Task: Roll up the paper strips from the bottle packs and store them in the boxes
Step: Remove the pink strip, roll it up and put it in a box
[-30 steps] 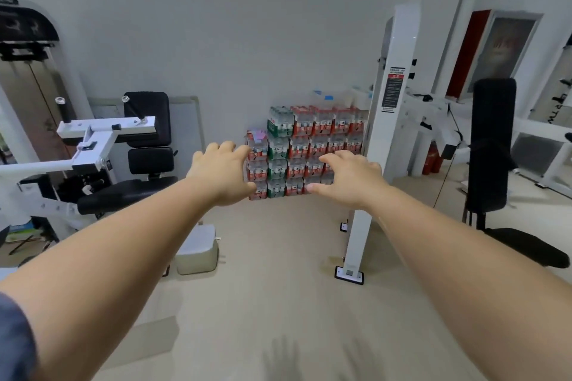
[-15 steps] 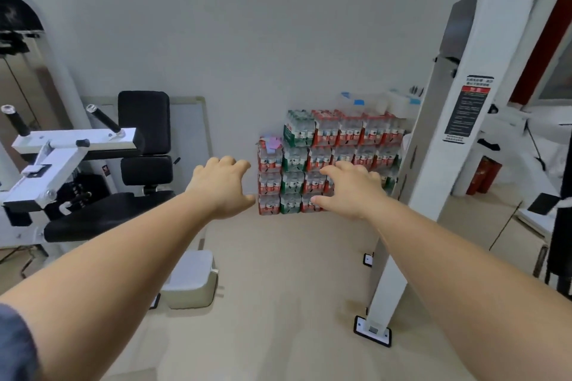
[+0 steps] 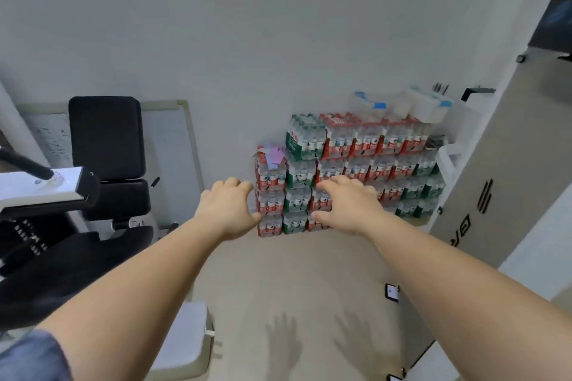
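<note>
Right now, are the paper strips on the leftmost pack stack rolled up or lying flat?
Flat, not rolled: the paper strips lie as loose pink and purple pieces on top of the leftmost bottle packs.

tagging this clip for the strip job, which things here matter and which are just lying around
Job:
bottle packs, stacked against the wall
paper strips on the leftmost stack
clear boxes on top of the packs
left hand and right hand, both holding nothing

Lying about:
black gym seat
whiteboard
machine column
</note>
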The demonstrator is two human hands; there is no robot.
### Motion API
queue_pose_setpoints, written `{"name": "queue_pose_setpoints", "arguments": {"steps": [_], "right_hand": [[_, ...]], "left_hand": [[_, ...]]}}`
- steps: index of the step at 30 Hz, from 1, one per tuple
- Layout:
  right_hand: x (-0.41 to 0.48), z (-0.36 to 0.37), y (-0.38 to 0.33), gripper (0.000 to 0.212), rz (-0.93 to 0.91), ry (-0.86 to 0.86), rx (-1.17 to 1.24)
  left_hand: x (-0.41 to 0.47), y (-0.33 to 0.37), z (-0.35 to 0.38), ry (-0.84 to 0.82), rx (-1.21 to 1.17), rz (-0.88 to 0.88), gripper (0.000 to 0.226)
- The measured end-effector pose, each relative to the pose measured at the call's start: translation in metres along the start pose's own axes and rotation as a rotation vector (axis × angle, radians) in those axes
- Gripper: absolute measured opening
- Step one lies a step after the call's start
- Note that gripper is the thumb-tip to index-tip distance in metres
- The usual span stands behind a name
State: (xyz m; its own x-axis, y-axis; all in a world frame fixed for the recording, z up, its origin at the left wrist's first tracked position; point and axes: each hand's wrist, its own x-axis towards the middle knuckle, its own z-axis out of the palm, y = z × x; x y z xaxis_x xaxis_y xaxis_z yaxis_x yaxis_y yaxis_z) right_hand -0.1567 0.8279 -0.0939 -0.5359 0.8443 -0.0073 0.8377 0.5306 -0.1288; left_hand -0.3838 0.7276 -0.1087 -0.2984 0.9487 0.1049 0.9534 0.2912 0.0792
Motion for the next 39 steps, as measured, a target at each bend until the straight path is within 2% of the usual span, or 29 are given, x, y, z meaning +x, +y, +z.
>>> {"name": "queue_pose_setpoints", "arguments": {"steps": [12,23,34,39], "right_hand": [[0.262,0.065,0.025,0.071,-0.01,-0.077,0.015],[0.511,0.103,0.075,0.066,-0.071,-0.174,0.026],[0.708,0.182,0.089,0.062,0.051,-0.283,0.107],[0.782,0.214,0.081,0.05,0.141,-0.352,0.164]], "left_hand": [[0.253,-0.059,0.07,-0.105,0.048,0.011,0.07],[0.483,-0.067,0.132,-0.189,0.023,-0.025,0.067],[0.684,-0.123,0.239,-0.384,-0.034,0.003,0.061],[0.763,-0.15,0.274,-0.49,-0.096,0.054,0.06]]}}
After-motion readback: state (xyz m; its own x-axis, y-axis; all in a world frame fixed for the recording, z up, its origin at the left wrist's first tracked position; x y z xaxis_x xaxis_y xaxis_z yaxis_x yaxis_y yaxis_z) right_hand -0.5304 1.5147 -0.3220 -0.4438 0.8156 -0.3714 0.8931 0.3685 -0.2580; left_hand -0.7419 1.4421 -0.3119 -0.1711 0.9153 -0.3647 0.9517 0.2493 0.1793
